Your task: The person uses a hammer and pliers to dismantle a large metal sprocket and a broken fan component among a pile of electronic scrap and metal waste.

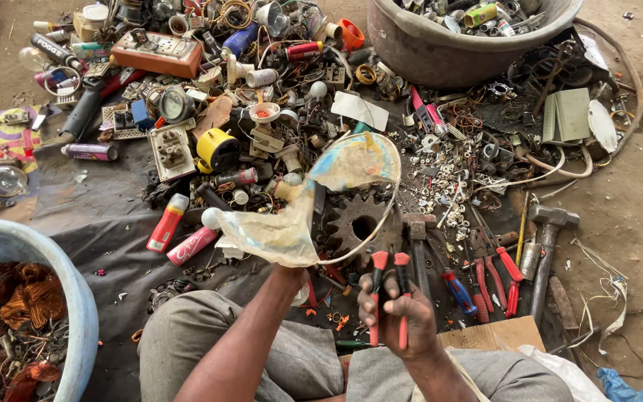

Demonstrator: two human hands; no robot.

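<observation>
A crumpled clear plastic bag (292, 223) hangs from the left hand (292, 272). Left of it lie two red-and-pink spray cans (167, 223). Far up, an orange box (156, 52).

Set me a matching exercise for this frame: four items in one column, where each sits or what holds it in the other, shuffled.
Items:
1. red-handled pliers
2. crumpled plastic bag
3. copper wire coils
4. hammer

Places:
A. in the blue tub
B. on the ground, far right
C. in the right hand
D. held up over the pile by the left arm

Pairs: 1-C, 2-D, 3-A, 4-B
</observation>
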